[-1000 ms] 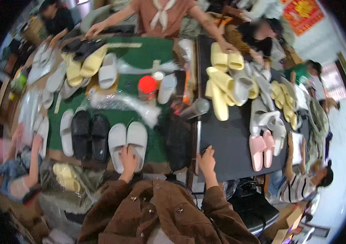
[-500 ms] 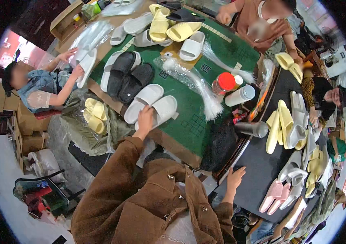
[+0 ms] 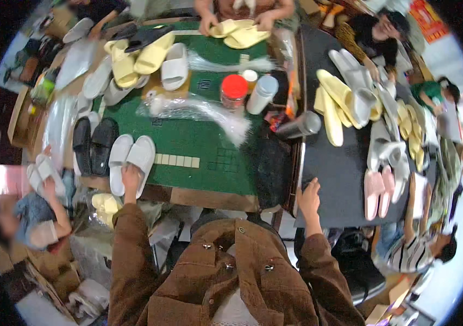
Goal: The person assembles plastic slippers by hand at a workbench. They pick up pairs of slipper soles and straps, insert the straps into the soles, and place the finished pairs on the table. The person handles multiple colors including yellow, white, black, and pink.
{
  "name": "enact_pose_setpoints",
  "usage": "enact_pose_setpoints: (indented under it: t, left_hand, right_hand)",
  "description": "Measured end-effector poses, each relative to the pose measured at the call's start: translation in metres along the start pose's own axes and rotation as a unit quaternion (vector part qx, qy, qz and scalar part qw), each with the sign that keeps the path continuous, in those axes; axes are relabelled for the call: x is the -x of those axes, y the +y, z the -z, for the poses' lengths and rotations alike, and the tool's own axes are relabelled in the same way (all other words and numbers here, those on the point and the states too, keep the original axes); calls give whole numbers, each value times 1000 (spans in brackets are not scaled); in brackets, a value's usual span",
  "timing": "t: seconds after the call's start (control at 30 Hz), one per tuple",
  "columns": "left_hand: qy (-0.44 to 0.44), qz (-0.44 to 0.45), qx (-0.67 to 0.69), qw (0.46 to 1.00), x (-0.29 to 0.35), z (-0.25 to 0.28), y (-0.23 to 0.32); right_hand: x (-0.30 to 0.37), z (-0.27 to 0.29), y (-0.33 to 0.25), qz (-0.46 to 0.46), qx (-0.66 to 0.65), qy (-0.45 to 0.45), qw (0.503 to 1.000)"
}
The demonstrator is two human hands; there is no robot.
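A pair of pale grey slide slippers (image 3: 144,154) lies side by side at the near left of the green tabletop (image 3: 215,176). My left hand (image 3: 131,176) is on their near part, its fingers closed at the inner edges where the two meet; the fingertips are partly hidden. Just left of them is a pair of black slippers (image 3: 104,142), with a pale slipper showing behind. My right hand (image 3: 308,198) rests on the left edge of the dark table (image 3: 329,179), fingers extended and nothing in it.
A red-lidded jar (image 3: 234,89), a white bottle (image 3: 263,93) and a steel flask (image 3: 301,125) stand right of centre. Clear plastic bags (image 3: 199,111) cross the green top. Yellow, grey and pink slippers (image 3: 374,187) lie on the dark table. Co-workers sit around.
My view has turned to the right. The co-worker opposite has brought a yellow pair over the green table's far edge with both hands. My left hand stays at the grey slippers.
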State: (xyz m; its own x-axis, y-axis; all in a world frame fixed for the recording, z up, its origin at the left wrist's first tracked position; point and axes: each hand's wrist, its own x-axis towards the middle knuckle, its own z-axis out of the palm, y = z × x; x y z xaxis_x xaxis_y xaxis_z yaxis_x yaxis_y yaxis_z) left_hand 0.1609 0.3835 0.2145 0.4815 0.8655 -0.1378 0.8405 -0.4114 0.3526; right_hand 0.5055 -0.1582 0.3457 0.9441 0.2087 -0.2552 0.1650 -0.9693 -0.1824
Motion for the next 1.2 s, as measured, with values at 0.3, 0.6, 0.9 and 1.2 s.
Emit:
enact_pose_setpoints:
  t: [0.3,0.6,0.9,1.2]
  left_hand:
    - [83,-87,21,993,117,-51,139]
    - [-210,-247,-70,943,173,-90,270]
    - [-226,-291,-134,920,170,-92,259]
    - [-276,-229,-166,919,166,-84,262]
  right_hand:
    - [4,-4,4,-6,-14,9,1000]
    - [-4,-14,69,119,-241,109,957]
    - [-57,72,262,-164,-253,413,859]
    - [-117,99,357,-288,-169,298,894]
